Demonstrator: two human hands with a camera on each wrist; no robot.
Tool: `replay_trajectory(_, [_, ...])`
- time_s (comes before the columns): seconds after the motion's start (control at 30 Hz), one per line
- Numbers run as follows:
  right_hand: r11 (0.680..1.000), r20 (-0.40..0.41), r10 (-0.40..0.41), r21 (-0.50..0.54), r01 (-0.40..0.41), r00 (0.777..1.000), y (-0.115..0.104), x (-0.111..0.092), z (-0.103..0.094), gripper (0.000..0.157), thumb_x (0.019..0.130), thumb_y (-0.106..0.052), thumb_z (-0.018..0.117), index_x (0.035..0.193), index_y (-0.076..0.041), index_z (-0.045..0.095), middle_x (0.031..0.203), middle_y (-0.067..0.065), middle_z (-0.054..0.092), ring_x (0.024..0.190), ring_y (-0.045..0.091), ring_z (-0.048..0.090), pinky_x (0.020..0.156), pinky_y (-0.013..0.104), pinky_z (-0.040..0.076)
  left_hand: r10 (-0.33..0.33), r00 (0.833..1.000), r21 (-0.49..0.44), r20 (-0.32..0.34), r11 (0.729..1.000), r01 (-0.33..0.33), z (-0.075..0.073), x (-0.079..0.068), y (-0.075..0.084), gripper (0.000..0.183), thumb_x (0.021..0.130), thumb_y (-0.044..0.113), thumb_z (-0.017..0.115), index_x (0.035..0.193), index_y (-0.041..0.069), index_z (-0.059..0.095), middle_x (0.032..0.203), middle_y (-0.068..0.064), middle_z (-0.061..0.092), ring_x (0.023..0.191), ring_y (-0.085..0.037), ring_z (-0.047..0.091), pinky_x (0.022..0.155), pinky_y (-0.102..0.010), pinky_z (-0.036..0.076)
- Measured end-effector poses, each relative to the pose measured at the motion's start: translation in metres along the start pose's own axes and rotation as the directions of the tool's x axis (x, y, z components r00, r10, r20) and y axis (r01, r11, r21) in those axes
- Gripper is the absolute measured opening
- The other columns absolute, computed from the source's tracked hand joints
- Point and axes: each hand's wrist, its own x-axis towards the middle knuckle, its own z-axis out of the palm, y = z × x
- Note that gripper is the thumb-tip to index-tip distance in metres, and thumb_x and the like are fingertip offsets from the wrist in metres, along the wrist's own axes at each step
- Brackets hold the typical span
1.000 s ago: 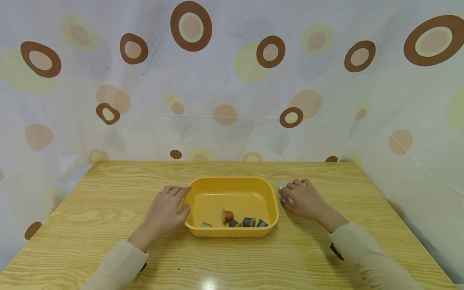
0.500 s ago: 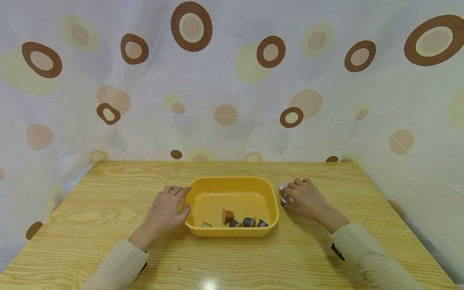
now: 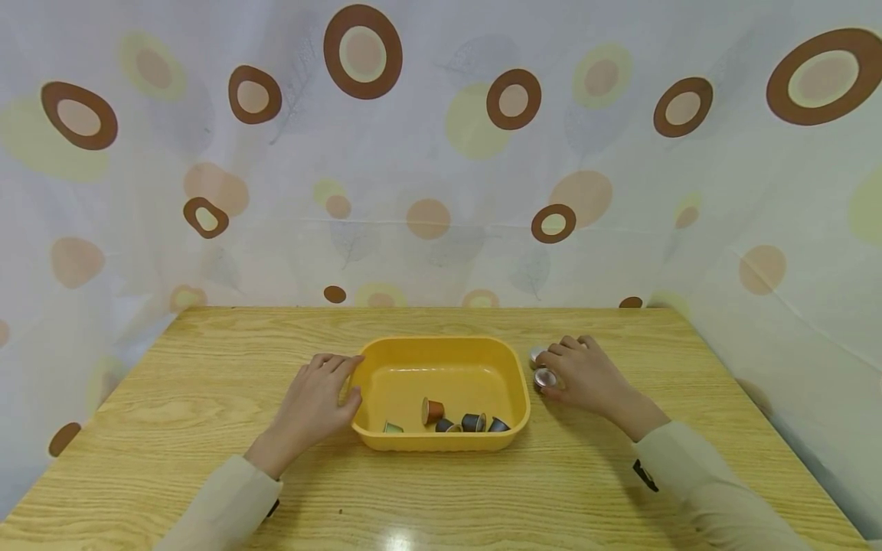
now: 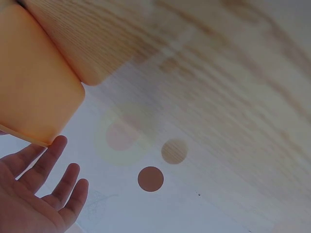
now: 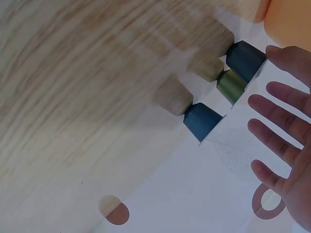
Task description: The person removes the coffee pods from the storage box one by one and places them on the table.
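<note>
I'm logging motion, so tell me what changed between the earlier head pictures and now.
The right hand shifted slightly to its right, showing more of the two silver-lidded coffee capsules beside the yellow tub. Whether it let go of one is unclear. The left hand stayed at the tub's rim; the five capsules inside stayed put.

Yellow tray (image 3: 441, 442), brown-ringed white backdrop (image 3: 413, 153)

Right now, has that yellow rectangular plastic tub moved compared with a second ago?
No: in the head view, the tub shows no shift in any direction relative to the wood-grain table.
</note>
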Motion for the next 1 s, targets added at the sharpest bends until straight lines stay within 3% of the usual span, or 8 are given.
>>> replay_trajectory(0.67, [0.999,-0.060,-0.038,0.030,0.039,0.998,-0.002,0.007,-0.016,0.027,0.077,-0.029,0.070,0.098,-0.013,0.066,0.092,0.002,0.065,0.088,0.023,0.057,0.081,0.047,0.044,-0.004,1.000,0.004,0.003,1.000,0.004,0.001,0.000,-0.001,0.042,0.084,0.026,0.053,0.125,0.013,0.056,0.114,-0.004,0.062,0.109,-0.027,0.051,0.088,-0.045,0.043])
replay_trajectory(1.0, [0.994,-0.155,-0.109,0.007,0.111,0.982,-0.009,0.014,-0.021,0.027,0.075,-0.029,0.071,0.097,-0.014,0.066,0.092,0.001,0.065,0.088,0.021,0.057,0.078,0.043,0.046,0.000,1.000,0.008,0.002,1.000,0.000,0.001,0.000,-0.001,0.042,0.084,0.025,0.053,0.125,0.013,0.056,0.114,-0.005,0.063,0.109,-0.028,0.051,0.089,-0.046,0.044])
